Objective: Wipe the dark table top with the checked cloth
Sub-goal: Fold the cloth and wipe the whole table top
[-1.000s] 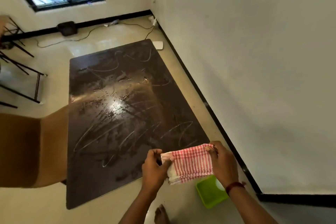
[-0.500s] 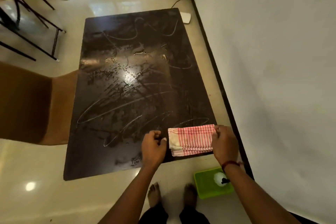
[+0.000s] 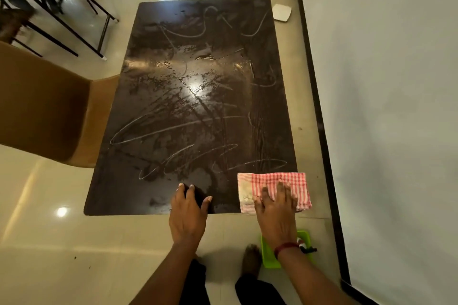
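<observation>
Here is the dark rectangular table top [image 3: 193,106], glossy and streaked all over with pale looping smears, a bright glare spot near its middle. The red-and-white checked cloth [image 3: 270,178] lies folded flat at the table's 5 o'clock corner, its right edge hanging just past the table's side. The right hand [image 3: 275,215] is down on it, palm flat and fingers straight and spread, pressing on the near half of the cloth. A red thread band [image 3: 285,247] circles that wrist.

The left hand [image 3: 188,215] sits apart from it at the table's 6 o'clock edge, fingers loosely laid on the bare dark surface, thumb out to the side, holding nothing. From that hand the cloth lies at 3 o'clock, with a strip of bare table between them.

On the pale tiled floor, at 6 o'clock from the cloth, a bright green plastic tray [image 3: 269,259] is partly hidden under the right wrist, with a bare foot [image 3: 251,260] just beside it. A brown moulded chair [image 3: 49,106] sits at the table's 9 o'clock, its seat against the table edge. A small white flat object [image 3: 281,13] lies on the floor at the table's 1 o'clock corner.
</observation>
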### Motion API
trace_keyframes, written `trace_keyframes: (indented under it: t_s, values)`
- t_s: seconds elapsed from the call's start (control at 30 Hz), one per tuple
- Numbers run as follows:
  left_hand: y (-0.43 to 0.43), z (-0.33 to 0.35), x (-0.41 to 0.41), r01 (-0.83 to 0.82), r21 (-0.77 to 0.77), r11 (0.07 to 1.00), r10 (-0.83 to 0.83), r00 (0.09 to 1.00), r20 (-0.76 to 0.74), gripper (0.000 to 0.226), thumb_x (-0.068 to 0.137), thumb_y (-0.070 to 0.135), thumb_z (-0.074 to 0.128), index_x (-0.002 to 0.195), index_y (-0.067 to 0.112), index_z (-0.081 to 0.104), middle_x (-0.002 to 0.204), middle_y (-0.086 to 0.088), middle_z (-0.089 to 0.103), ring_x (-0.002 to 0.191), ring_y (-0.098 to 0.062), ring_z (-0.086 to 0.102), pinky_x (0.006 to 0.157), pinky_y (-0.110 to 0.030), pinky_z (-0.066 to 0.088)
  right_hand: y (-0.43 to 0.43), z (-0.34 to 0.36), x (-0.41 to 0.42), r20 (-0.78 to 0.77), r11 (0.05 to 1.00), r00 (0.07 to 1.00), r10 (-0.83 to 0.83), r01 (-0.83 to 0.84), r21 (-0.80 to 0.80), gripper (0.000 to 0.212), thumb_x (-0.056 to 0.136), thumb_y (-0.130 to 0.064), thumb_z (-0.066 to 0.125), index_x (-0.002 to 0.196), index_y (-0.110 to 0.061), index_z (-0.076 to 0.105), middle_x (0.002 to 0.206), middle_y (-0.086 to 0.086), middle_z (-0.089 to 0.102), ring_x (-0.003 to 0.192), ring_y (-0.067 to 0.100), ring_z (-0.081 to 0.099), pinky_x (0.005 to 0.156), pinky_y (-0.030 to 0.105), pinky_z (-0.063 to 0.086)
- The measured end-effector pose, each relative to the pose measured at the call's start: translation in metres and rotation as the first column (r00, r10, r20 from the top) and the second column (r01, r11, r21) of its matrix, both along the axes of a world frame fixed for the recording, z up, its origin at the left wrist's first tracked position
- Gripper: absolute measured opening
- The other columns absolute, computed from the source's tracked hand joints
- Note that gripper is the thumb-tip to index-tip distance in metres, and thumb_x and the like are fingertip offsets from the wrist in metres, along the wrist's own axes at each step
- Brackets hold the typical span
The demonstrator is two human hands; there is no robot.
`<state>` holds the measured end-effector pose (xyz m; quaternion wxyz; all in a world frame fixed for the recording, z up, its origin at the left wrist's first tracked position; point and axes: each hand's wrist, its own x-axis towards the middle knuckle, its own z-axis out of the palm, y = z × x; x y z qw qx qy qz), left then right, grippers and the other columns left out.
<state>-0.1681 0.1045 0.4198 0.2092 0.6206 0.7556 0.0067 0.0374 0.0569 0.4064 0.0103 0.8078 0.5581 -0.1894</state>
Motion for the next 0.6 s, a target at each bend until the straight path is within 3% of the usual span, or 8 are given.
trace_keyframes:
  t_s: [0.17,0.3,0.37,0.43,0.6]
  values:
    - [0.007,-0.004,-0.003,0.064,-0.004,0.998,-0.064,0.997,-0.039,0.059,0.090,0.057,0.053,0.133,0.018,0.051,0.147,-0.008,0.041,0.128,-0.028,0.047,0.097,-0.039,0.050,0.061,0.007,0.030,0.006,0.999,1.000,0.021,-0.021,-0.043,0.053,0.098,-0.044,0.034,0.146,-0.022,0.035,0.157,0.020,0.016,0.144,0.041,0.014,0.116,0.055,0.011]
    - [0.012,0.002,-0.008,0.105,0.001,0.994,-0.105,0.994,-0.034,0.048,0.086,0.058,0.060,0.112,0.018,0.059,0.123,-0.004,0.052,0.107,-0.023,0.053,0.081,-0.033,0.052,0.053,0.011,0.006,-0.059,0.980,0.982,0.178,-0.182,-0.078,0.053,0.099,-0.041,0.028,0.145,-0.019,0.037,0.159,0.016,0.016,0.146,0.036,0.012,0.117,0.052,0.010]
    - [0.016,0.006,-0.008,0.108,-0.015,0.994,-0.108,0.994,-0.029,0.048,0.085,0.059,0.060,0.111,0.018,0.060,0.119,-0.002,0.052,0.105,-0.021,0.054,0.079,-0.032,0.051,0.030,0.017,0.008,-0.106,0.967,0.969,0.222,-0.232,-0.104,0.063,0.094,-0.047,0.015,0.145,-0.018,0.039,0.159,0.011,0.018,0.147,0.030,0.012,0.118,0.047,0.008]
    - [0.016,0.008,-0.007,0.138,-0.024,0.990,-0.138,0.990,-0.039,0.051,0.087,0.061,0.056,0.117,0.019,0.059,0.124,-0.003,0.052,0.109,-0.021,0.054,0.083,-0.031,0.052,0.019,0.021,0.018,-0.136,0.967,0.969,0.205,-0.222,-0.122,0.071,0.090,-0.051,0.008,0.145,-0.019,0.038,0.159,0.008,0.019,0.148,0.025,0.013,0.118,0.043,0.008]
    - [0.004,0.004,-0.020,0.231,-0.072,0.970,-0.231,0.973,0.012,0.068,0.096,0.061,0.032,0.149,0.018,0.030,0.159,-0.008,0.022,0.143,-0.028,0.028,0.113,-0.036,0.034,0.065,0.021,0.024,-0.017,0.973,0.985,0.171,-0.171,-0.153,0.050,0.101,-0.036,0.031,0.145,-0.015,0.037,0.159,0.014,0.018,0.145,0.034,0.017,0.116,0.049,0.021]
